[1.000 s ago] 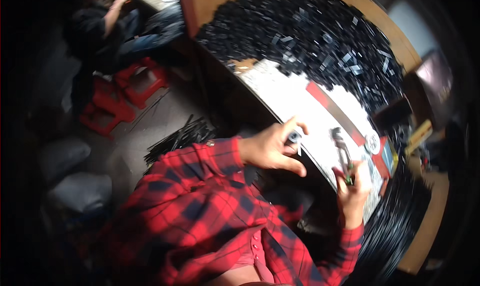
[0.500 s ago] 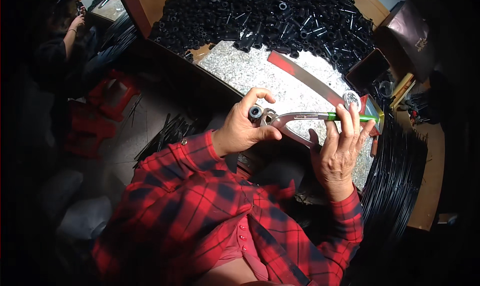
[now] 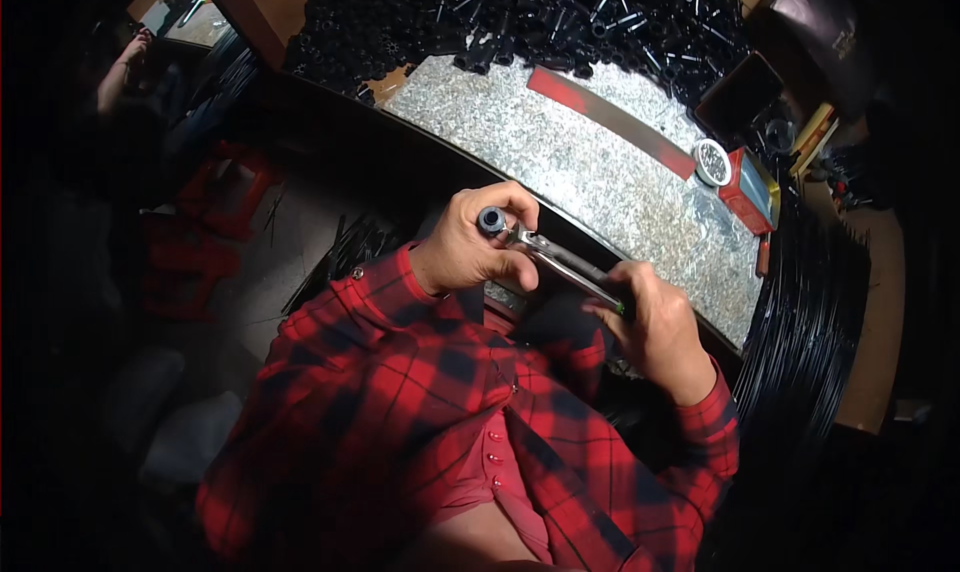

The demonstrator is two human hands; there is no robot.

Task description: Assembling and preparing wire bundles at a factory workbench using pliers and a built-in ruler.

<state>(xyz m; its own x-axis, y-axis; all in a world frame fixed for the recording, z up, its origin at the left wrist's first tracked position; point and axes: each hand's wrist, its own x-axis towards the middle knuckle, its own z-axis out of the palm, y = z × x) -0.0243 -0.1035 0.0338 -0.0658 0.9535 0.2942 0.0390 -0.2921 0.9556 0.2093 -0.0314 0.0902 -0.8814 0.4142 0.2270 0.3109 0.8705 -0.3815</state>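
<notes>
My left hand grips a short black tube piece with its open end facing up. My right hand is closed around the green handles of metal pliers. The pliers' jaws meet the tube piece at my left fingers. Both hands are held close to my body, just in front of the speckled metal-topped bench. Red plaid sleeves cover both forearms.
A large heap of black tube pieces covers the bench's far side. A red-and-grey flat bar, a round tin and a red box lie on the bench. Long black rods are stacked at right. Another person sits far left by red stools.
My hands and the pliers have drawn down and closer to my body. The right hand has closed the pliers' handles, which were spread half a second ago.
</notes>
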